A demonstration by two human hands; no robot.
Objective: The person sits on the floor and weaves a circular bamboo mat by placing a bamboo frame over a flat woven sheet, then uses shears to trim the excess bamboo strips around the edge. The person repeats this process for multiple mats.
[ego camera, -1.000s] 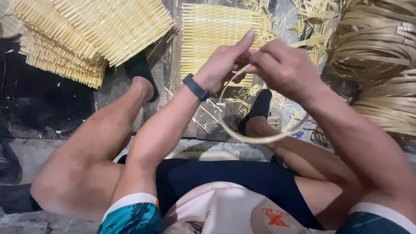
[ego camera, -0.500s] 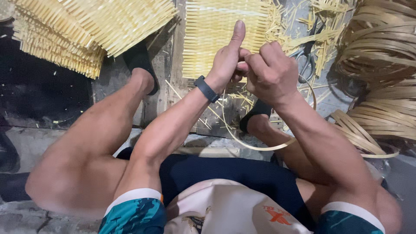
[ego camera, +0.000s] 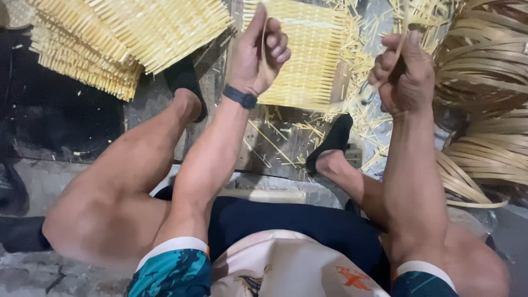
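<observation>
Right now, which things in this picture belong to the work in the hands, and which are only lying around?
In the work:
- left hand, closed on a thin pale strip
- right hand, closed on a strip too, blurred

Lying about:
- woven mat on the floor between the feet
- stack of woven mats, upper left
- coils of strips, right
- loose offcuts

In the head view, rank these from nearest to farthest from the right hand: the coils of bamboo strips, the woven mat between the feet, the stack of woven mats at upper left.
From the right hand:
1. Coils of bamboo strips, just to its right.
2. Woven mat between the feet, to its left, under the left hand.
3. Stack of woven mats, far upper left.
</observation>
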